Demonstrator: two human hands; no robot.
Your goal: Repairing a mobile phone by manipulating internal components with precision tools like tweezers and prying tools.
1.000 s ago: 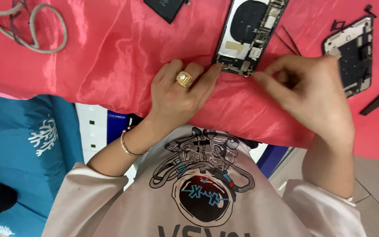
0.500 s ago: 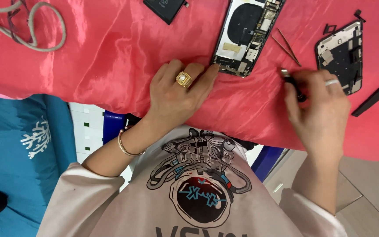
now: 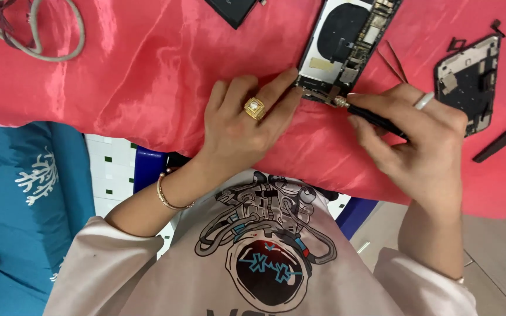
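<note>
While my left hand (image 3: 244, 126) lies flat and open on the red cloth (image 3: 147, 70), its fingertips press the lower left corner of the opened phone (image 3: 346, 50) at top centre, I judge to keep it from sliding. My right hand (image 3: 420, 143), right of centre, is closed around a thin dark screwdriver (image 3: 370, 114), pinched between thumb and fingers like a pen. Its metal tip touches the phone's bottom edge, where small parts sit, so the low angle looks chosen for fine work

Near the right edge lies a second opened phone part (image 3: 469, 79), apart from the first, with tweezers (image 3: 395, 61) between the two. A dark strip (image 3: 502, 137) lies further right, a grey cable (image 3: 36, 41) loops at upper left, and a dark slab (image 3: 235, 9) sits at top centre

Both the phone's upper end and the slab are cut off by the top of the frame. My fingers hide most of the screwdriver's handle, and I cannot tell which screw or part the tip meets
</note>
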